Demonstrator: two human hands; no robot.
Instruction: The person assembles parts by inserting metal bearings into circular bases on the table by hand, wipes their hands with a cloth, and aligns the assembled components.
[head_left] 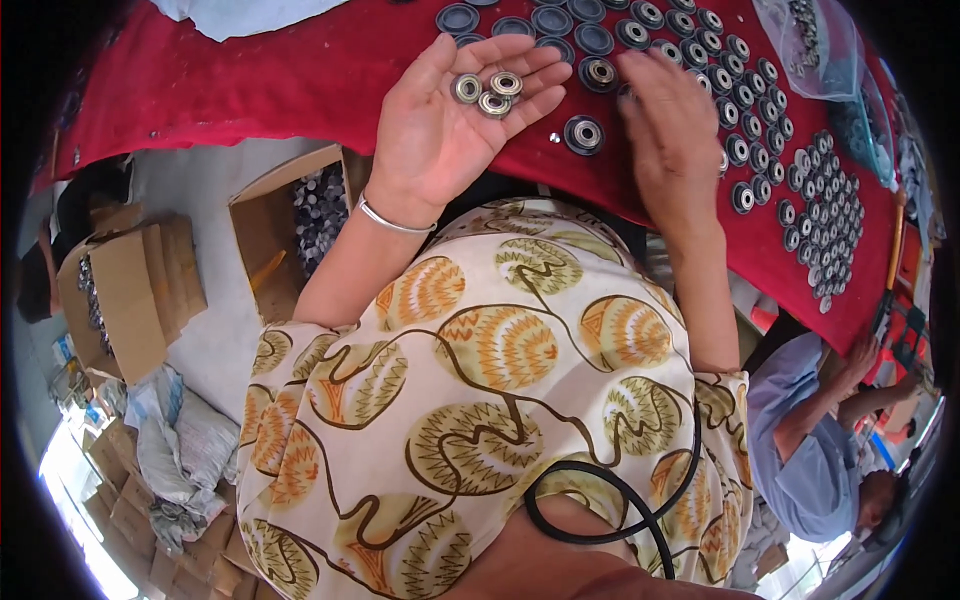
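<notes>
My left hand (435, 130) is turned palm up, fingers stretched out, and three small metal ball bearings (494, 104) rest on it. My right hand (680, 130) is over the red cloth with its fingers pointing away from me; they are blurred by motion, and whether they hold anything is hidden. Just left of it, a dark round wheel (584, 135) with a bearing in its centre lies near the table edge. Another such wheel (598, 74) is close to its fingertips. At the far side, several dark round wheels (593, 39) show no bearing in their centres.
Several bearing-fitted wheels (742, 197) spread across the right of the red cloth (300, 85), beside a cluster of smaller round parts (825, 215). Clear plastic bags (815, 50) stand at the far right. Open cartons (285, 230) are below left; another person (810, 440) works at right.
</notes>
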